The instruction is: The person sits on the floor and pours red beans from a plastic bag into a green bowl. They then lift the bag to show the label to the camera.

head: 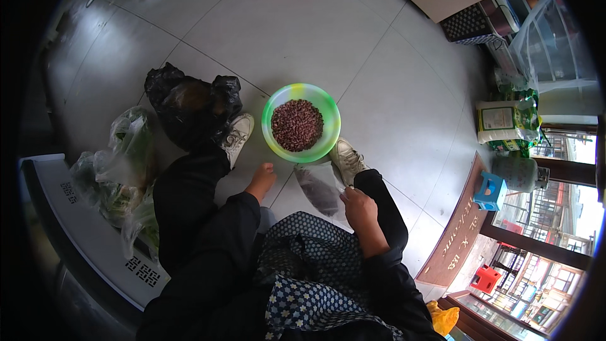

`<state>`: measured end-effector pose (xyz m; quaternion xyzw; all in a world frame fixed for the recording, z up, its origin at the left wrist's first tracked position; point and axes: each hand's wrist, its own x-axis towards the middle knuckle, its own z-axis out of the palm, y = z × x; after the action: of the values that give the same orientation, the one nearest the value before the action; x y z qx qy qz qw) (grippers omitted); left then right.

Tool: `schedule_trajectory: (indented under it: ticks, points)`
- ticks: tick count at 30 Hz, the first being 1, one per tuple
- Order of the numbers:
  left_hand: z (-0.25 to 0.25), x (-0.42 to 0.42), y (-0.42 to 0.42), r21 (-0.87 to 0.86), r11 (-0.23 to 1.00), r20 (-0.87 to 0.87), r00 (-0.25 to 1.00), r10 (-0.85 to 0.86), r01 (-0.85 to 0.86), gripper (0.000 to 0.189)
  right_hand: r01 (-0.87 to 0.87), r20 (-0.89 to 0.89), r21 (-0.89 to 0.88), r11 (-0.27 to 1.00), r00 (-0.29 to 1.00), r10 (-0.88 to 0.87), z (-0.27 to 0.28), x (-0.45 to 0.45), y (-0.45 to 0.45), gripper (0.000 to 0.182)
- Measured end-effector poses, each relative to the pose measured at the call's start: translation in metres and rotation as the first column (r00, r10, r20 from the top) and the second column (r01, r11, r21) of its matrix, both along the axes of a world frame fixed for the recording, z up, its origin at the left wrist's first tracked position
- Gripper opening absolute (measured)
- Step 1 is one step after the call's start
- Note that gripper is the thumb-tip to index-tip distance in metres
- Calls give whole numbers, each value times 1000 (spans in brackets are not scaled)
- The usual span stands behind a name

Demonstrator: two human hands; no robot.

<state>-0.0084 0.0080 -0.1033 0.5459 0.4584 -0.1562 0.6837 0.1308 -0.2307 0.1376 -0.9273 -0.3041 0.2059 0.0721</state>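
Observation:
A green and yellow plastic basin (333, 125) stands on the floor between my shoes, with dark red beans (297, 125) heaped in it. My right hand (360, 207) pinches the edge of a clear plastic bag (318, 188) just below the basin. Something dark lies inside the bag, too blurred to name. Near the basin's lower left side is my left hand (262, 182), its fingers curled in and nothing visible in them. It is apart from both the basin and the bag.
A black plastic bag (189, 109) sits beside my left shoe (238, 137). Clear bags of vegetables (125, 170) lie further left by a white-edged appliance (90, 232). To the right are a brown doormat (454, 237), a blue stool (490, 192), a gas cylinder (516, 174) and a large sack (502, 121).

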Motion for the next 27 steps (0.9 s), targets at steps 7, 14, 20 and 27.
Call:
schedule_trajectory:
  ticks: [7,14,20,27]
  points:
    - [-5,30,-25,-382,861,-94,941,326,-336,63,217,-170,114,970,966,-196,-5,-7,-8,24]
    - [-13,79,-14,-590,610,-154,815,559,-530,37,371,-211,74,926,913,-349,-2,6,-7,24]
    - [-9,108,28,-429,564,-345,705,620,-706,22,470,-253,44,882,859,-445,-9,10,-9,28]
    - [47,69,25,-468,653,-93,768,633,-595,8,529,-275,111,842,830,-485,-10,9,-10,30]
